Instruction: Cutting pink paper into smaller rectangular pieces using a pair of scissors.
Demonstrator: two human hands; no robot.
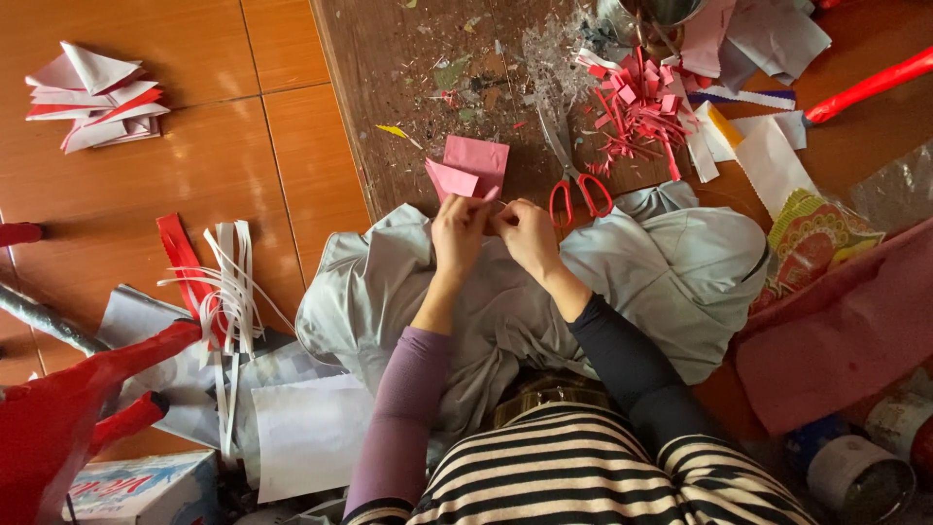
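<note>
Brown floor tiles (194, 146) fill the left part of our view, and a dark wooden board (408, 107) lies in the far middle, covered with small paper scraps. On this board we see scissors with red handles (573, 175) and, to the right of them, a heap of red paper strips (637, 107). Far left on the tiles rests a pile of folded red and white papers (92, 97). Near left there are long white paper strips (228, 292) and a white sheet (311, 433). A grey cloth (671, 272) covers our lap.

At the near edge of the board, above the cloth, we hold a pink folded paper (468, 170). It is pale pink, with sharp creases and a pointed corner on its left side, and it stands up just beyond our fingers. Our left hand (457, 233) has its fingers closed on the lower edge of this paper. Our right hand (525, 233) touches the left one, with fingers bent and pinching at the same lower edge, just beside the scissors.
</note>
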